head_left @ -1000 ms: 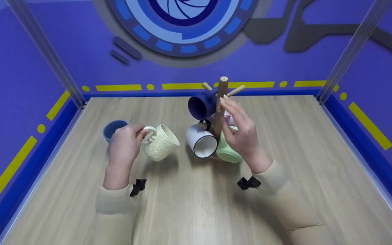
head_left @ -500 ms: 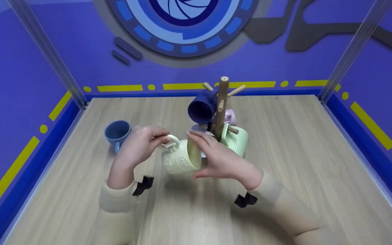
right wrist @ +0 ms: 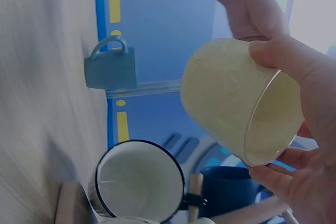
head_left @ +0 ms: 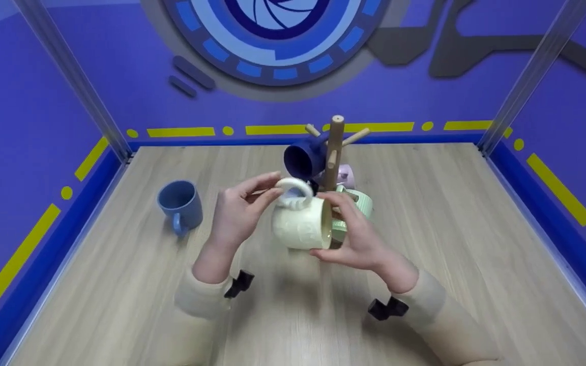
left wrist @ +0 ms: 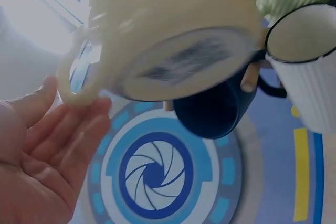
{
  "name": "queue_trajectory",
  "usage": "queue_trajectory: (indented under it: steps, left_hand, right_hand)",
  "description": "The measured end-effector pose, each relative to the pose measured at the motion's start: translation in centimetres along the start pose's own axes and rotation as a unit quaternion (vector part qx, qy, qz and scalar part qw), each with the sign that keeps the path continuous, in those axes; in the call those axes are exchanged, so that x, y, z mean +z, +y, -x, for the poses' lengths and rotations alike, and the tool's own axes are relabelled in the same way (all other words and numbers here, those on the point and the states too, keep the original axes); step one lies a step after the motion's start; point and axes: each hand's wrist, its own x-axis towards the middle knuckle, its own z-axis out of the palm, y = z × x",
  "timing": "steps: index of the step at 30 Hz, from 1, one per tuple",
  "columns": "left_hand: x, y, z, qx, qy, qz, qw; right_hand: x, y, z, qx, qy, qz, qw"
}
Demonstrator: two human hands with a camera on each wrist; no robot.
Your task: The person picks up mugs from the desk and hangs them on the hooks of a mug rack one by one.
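Observation:
A cream mug (head_left: 300,223) with a raised pattern is held in the air on its side, mouth toward the right and handle (head_left: 295,190) up. My right hand (head_left: 356,236) grips it at the rim; the right wrist view shows the thumb (right wrist: 268,53) on its outer wall and fingers by the opposite edge. My left hand (head_left: 239,213) is at the handle, its fingers loosely extended, with fingertips right beside the loop in the left wrist view. Behind the mug stands a wooden mug tree (head_left: 336,145), bearing a dark blue mug (head_left: 303,157) and a light green mug (head_left: 363,203).
A blue mug (head_left: 181,206) stands upright on the table (head_left: 120,284) at the left. A white mug with a dark rim (right wrist: 139,182) hangs on the tree, hidden in the head view. A pink mug (head_left: 346,175) is behind the post. Blue panels (head_left: 79,91) enclose the table.
The cream mug has moved right, toward the tree, and turned handle up. My right hand has left the tree's post and taken hold of the rim; my left fingers have loosened at the handle.

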Motion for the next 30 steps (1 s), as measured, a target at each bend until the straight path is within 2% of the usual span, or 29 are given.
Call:
queue_trajectory:
  steps: [2,5,9,12,17,30]
  left_hand:
    - [0.6,-0.2,0.3,-0.033,-0.008,0.005,0.9994]
    - [1.5,-0.4,0.6,-0.081,-0.048,0.006,0.9955]
    - [2.9,-0.5,0.8,-0.116,-0.085,0.041,0.9888]
    - [3.9,-0.6,0.7,-0.120,-0.091,0.057,0.9870]
    - [5.0,-1.0,0.3,-0.121,-0.080,0.060,0.9877]
    - [6.1,-2.5,-0.5,-0.162,-0.072,0.042,0.9833]
  right_hand:
    - [-0.7,-0.1,0.2,0.025,0.021,-0.025,0.999]
    - [-1.8,0.0,0.4,0.073,0.046,-0.054,0.995]
    - [-2.7,0.5,0.3,0.134,0.064,-0.062,0.987]
    - [-3.0,1.0,0.1,0.165,0.070,-0.053,0.982]
    - [-3.2,2.0,0.1,0.179,0.070,-0.022,0.981]
    - [-2.6,3.8,0.4,0.212,0.074,0.015,0.974]
